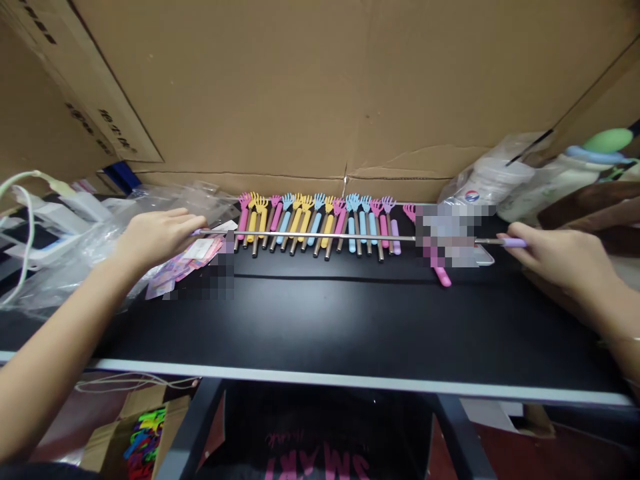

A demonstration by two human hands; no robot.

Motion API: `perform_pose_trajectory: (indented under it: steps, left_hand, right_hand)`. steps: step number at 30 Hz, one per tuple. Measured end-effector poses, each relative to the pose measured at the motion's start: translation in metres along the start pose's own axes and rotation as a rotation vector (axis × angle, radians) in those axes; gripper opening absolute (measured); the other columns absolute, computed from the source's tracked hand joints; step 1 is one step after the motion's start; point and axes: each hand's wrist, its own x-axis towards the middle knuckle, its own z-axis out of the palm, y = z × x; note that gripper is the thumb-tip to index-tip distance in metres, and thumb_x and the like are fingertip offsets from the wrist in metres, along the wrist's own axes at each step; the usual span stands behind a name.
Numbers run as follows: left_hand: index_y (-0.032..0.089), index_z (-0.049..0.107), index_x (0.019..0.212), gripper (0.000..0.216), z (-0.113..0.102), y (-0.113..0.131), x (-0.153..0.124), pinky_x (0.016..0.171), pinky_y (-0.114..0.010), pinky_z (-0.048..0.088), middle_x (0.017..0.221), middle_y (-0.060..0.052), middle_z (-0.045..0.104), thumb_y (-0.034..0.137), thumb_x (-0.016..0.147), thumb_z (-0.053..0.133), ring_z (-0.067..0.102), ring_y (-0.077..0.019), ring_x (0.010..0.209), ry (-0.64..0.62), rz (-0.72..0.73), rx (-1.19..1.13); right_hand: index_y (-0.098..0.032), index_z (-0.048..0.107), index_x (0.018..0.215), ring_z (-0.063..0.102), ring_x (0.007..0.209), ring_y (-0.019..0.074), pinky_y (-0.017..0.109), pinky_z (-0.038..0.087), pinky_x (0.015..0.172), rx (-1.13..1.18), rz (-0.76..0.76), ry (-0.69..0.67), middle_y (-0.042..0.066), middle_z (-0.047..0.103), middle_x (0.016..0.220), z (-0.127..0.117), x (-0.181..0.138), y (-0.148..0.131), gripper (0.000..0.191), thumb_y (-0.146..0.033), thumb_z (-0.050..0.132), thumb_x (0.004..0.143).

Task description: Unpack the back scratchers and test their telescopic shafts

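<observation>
A telescopic back scratcher (370, 237) with a purple handle is stretched out long and held level above the black table. My left hand (163, 233) is closed on its purple left end, whose shape my fingers mostly hide. At the other end, my right hand (565, 257) grips the purple handle. Behind the rod lies a row of several short back scratchers (285, 225) in pink, yellow, blue and purple, their claw heads towards the cardboard. Apart from that row, a pink back scratcher (442, 275) lies partly under a blurred patch.
Cardboard (300, 87) walls the back of the table (310, 327). Clear plastic bags (107, 243) and printed cards (193, 262) lie at left. A bagged white cup (500, 177) and a bottle (550, 183) stand at right. Below is a box (107, 440) of colourful pieces.
</observation>
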Motion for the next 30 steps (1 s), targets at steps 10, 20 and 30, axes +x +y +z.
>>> perform_pose_trajectory:
  steps: [10,20,30]
  left_hand:
    - [0.019,0.059,0.088,0.023,0.003,0.050,0.025,0.052,-0.027,0.032,0.077,-0.006,0.065,0.021,0.091,0.037,0.060,-0.0194,0.070,-0.055,0.154,0.009]
    - [0.017,0.058,0.085,0.016,-0.060,0.171,0.082,0.045,-0.025,0.027,0.067,-0.004,0.062,0.007,0.085,0.046,0.061,-0.0187,0.066,0.012,0.236,-0.089]
    - [0.020,0.059,0.084,0.013,-0.050,0.171,0.080,0.045,-0.025,0.023,0.065,-0.002,0.062,0.021,0.090,0.049,0.060,-0.0165,0.061,0.038,0.243,-0.159]
  right_hand:
    - [-0.020,0.061,0.093,0.053,0.062,0.0182,0.027,0.017,0.053,-0.032,-0.048,0.135,0.012,0.069,0.082,-0.027,-0.006,-0.054,0.027,-0.040,0.044,0.091]
    - [-0.021,0.059,0.092,0.058,0.053,0.0176,0.026,0.012,0.049,0.160,-0.285,0.279,0.006,0.068,0.066,-0.084,-0.036,-0.180,0.027,-0.037,0.036,0.093]
    - [-0.022,0.060,0.090,0.057,0.052,0.0166,0.025,0.010,0.048,0.128,-0.301,0.297,0.004,0.067,0.063,-0.093,-0.041,-0.179,0.031,-0.041,0.036,0.094]
